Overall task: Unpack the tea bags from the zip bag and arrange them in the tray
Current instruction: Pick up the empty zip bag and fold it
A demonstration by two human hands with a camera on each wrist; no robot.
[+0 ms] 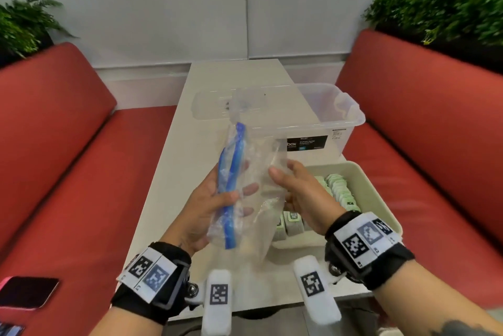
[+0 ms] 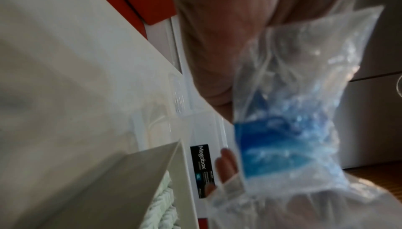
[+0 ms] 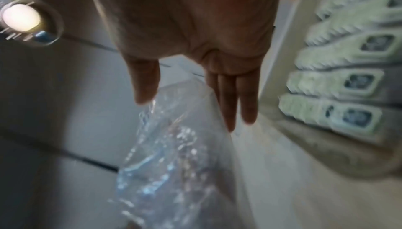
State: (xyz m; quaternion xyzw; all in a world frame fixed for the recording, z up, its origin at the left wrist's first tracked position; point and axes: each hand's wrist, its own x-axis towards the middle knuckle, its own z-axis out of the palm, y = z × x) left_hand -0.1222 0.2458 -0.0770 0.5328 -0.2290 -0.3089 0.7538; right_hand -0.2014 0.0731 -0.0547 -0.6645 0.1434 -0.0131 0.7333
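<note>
The clear zip bag (image 1: 253, 178) with a blue zip strip looks empty and crumpled, held upright above the table. My left hand (image 1: 239, 194) grips its blue zip edge, thumb over the front and fingers behind; the left wrist view shows the bunched bag (image 2: 293, 112) against my palm. My right hand (image 1: 283, 180) sits at the bag's right edge with straight fingers (image 3: 234, 98) behind the plastic (image 3: 169, 146) and the thumb apart in front. Green-and-white tea bags (image 1: 340, 188) stand in rows in the pale tray (image 1: 381, 191) just right of my hands.
A clear storage box (image 1: 340, 118) with a black label stands behind the tray, its lid (image 1: 206, 101) lying to its left. Red benches flank the narrow white table (image 1: 168, 172). A phone (image 1: 27, 292) lies on the left bench.
</note>
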